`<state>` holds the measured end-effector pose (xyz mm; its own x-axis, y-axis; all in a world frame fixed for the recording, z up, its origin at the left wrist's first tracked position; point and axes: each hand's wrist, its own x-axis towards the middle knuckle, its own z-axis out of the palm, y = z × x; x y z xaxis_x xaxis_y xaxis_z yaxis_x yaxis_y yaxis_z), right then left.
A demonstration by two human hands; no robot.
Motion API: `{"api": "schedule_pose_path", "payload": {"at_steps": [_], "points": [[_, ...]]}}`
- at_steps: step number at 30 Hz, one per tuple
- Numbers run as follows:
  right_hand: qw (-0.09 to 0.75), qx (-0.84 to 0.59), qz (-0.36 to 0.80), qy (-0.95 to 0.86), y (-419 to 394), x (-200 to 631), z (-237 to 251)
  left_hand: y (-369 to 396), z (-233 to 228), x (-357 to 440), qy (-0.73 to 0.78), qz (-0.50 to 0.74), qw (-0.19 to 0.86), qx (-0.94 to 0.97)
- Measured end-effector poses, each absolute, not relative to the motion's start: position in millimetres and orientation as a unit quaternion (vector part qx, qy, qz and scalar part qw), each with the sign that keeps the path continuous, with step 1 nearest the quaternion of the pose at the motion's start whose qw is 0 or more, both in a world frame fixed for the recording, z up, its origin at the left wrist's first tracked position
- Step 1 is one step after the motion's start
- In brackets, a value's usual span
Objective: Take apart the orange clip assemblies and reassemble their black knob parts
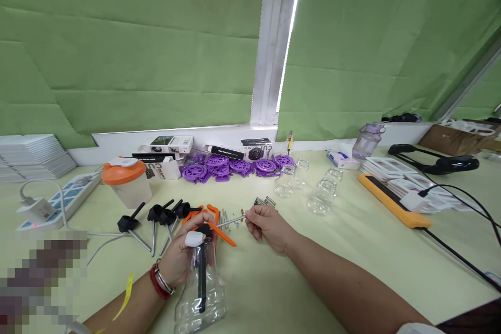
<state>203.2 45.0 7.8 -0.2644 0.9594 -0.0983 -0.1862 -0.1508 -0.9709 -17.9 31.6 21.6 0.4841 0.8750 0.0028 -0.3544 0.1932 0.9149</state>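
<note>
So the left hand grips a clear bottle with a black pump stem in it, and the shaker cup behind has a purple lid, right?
Not quite: the head view shows the shaker cup has an orange lid, not purple. The rest holds: the left hand grips the clear bottle with the black pump stem in it.

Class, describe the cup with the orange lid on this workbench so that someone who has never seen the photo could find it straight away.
Start at the white power strip at the table's left edge, below the green blind. Just right of it stands the cup with the orange lid, behind the black pump parts. Its neighbours are clear bottles or black parts; only it is cloudy white with an orange top.
</note>
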Motion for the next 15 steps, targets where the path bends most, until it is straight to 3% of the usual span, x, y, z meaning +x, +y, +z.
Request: {"api": "schedule_pose_path", "payload": {"at_steps": [15], "points": [[0.427,-0.409,0.655,-0.470,47.2,203.0,6.7,32.5,20.8,-18.8,0.280,0.425,0.725,0.463]]}}
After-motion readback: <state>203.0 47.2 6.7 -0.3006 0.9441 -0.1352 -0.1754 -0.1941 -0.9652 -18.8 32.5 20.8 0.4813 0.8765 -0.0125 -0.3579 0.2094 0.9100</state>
